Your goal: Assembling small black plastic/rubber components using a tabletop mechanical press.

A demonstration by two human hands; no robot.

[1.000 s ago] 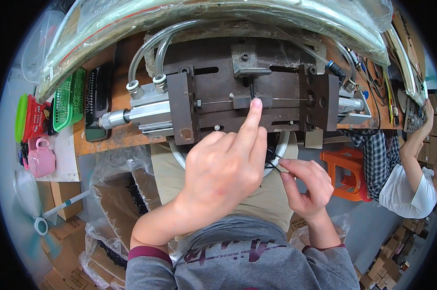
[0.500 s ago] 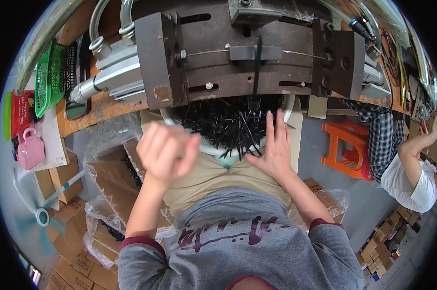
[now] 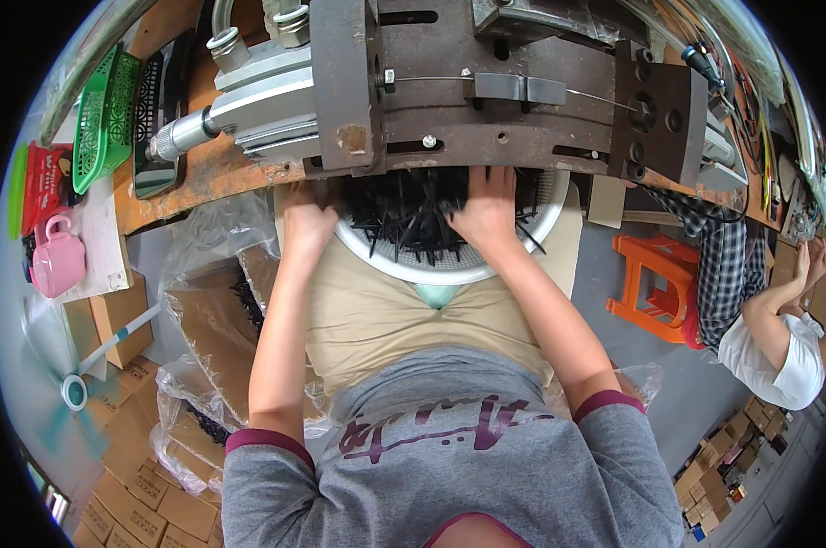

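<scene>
A white round basket [image 3: 413, 271] sits on my lap, partly under the front edge of a brown metal machine [image 3: 541, 128]. Inside it lies a pile of thin black strips [image 3: 404, 215]. My left hand [image 3: 309, 217] is closed at the basket's left rim, its fingertips hidden beneath the machine's edge. My right hand [image 3: 488, 208] reaches into the right part of the pile, fingers stretched forward and thumb apart; its fingertips are out of sight. On the machine, a small grey metal block [image 3: 520, 89] sits in line with a thin rod and carries no strip.
On the left are a green plastic basket [image 3: 102, 123], a pink cup [image 3: 58, 260] and a fan [image 3: 73, 391]. An open carton [image 3: 214, 324] lined with plastic stands by my left arm. An orange stool [image 3: 652, 288] and another person [image 3: 773, 352] are at the right.
My left hand has moved forward to the basket's left rim. My right hand has reached farther into the pile. The black strip lying across the metal block is no longer there.
</scene>
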